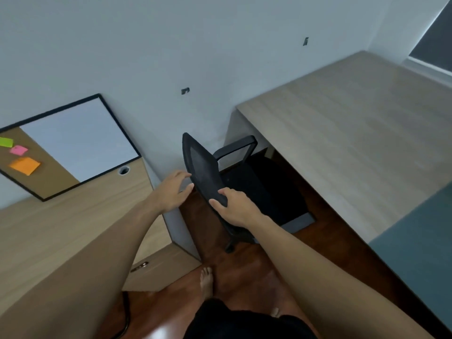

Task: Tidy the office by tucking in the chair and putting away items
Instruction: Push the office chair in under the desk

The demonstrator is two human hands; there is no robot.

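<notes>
A black mesh office chair (204, 172) stands in the middle of the view, its seat partly under the light wooden desk (354, 123) on the right. My right hand (236, 209) grips the near end of the backrest's top edge, fingers wrapped over it. My left hand (173, 189) hovers just left of the backrest, fingers spread, fingertips at or very near its rim. One armrest (234, 146) shows beyond the backrest. The chair's base is mostly hidden; one leg (230, 245) shows on the floor.
A second wooden desk (73, 216) with a drawer handle (139, 266) stands at left. A framed whiteboard-corkboard (73, 143) with coloured sticky notes leans on it against the wall. Dark wood floor (244, 272) runs between the desks, with my bare feet (206, 281) on it.
</notes>
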